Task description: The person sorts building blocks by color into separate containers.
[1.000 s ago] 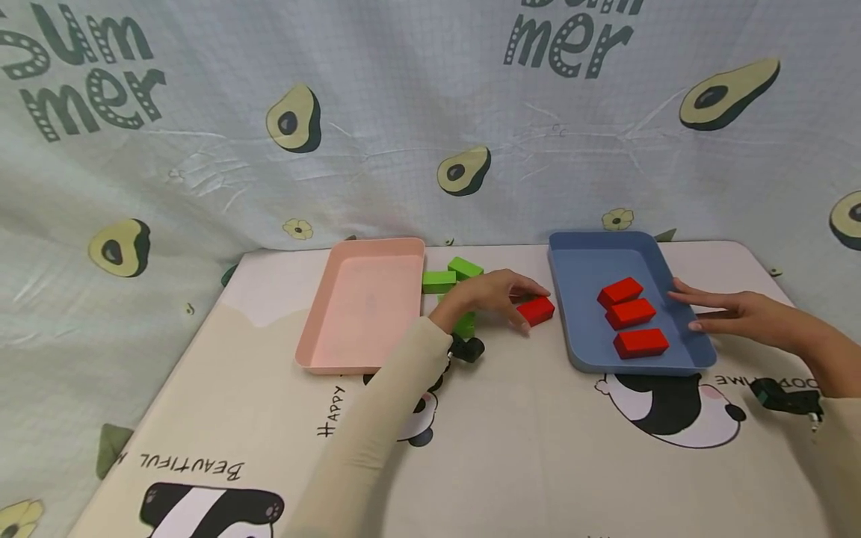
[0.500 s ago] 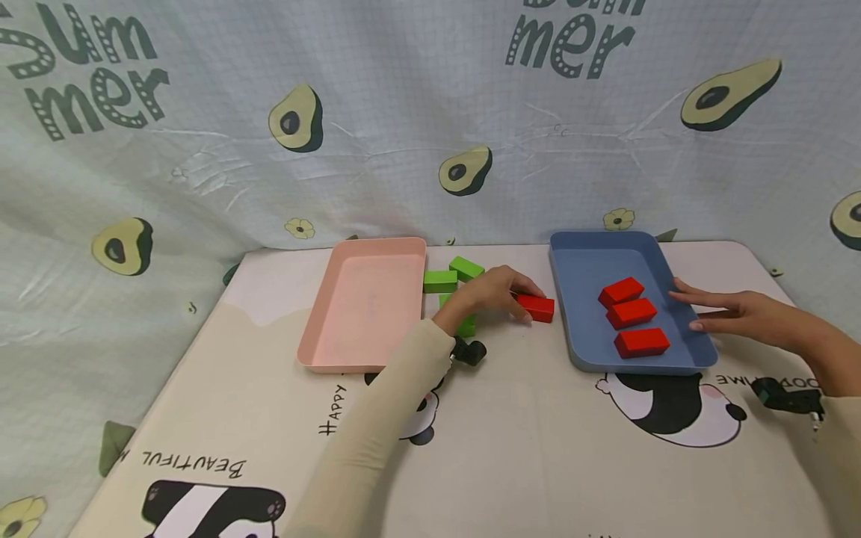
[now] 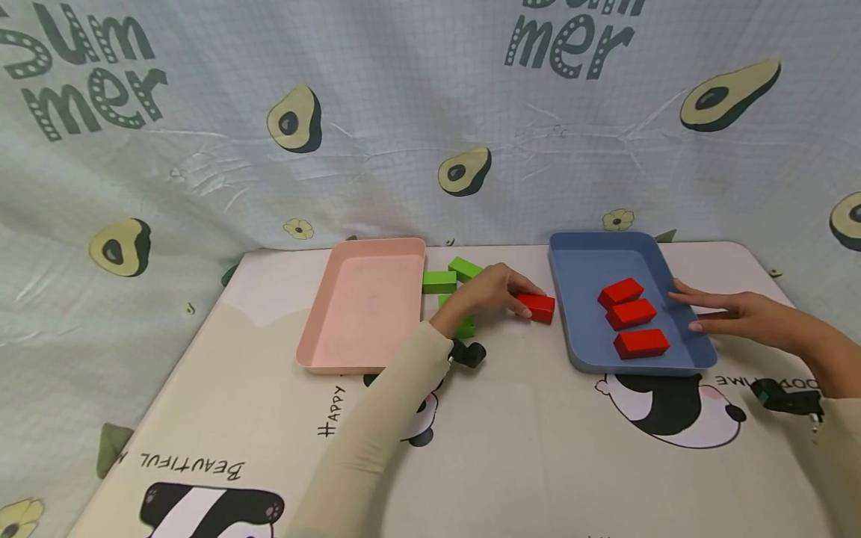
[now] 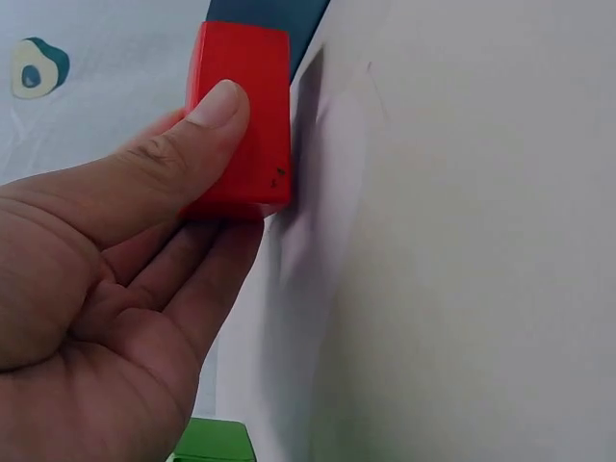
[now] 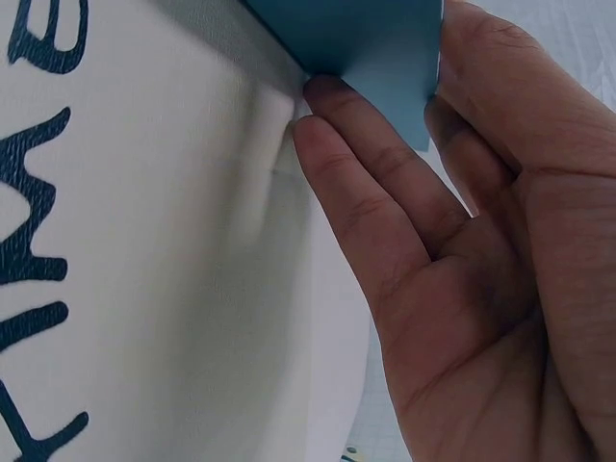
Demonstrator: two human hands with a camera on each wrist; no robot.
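Note:
My left hand (image 3: 494, 293) pinches a red block (image 3: 537, 307), its thumb on one face and fingers behind, between the green blocks and the blue tray. In the left wrist view the block (image 4: 252, 115) fills the grip, its far side hidden by the hand. Several red blocks lie inside the blue tray (image 3: 585, 261), among them a front one (image 3: 641, 344). At the tray's right rim, my right hand (image 3: 743, 317) holds the edge. The right wrist view has the thumb partly hidden behind the tray wall (image 5: 366, 58) and other fingers (image 5: 366, 183) against its outside.
A pink tray (image 3: 366, 306) stands at the left with no blocks in it. Several green blocks (image 3: 439, 282) lie just right of it, partly hidden behind my left hand. A patterned cloth (image 3: 525, 448) covers the table, and a printed curtain (image 3: 377, 127) hangs behind.
The red block under my left hand has turned slightly on the table, and the thumb has come onto its side. My right hand and both trays have stayed put.

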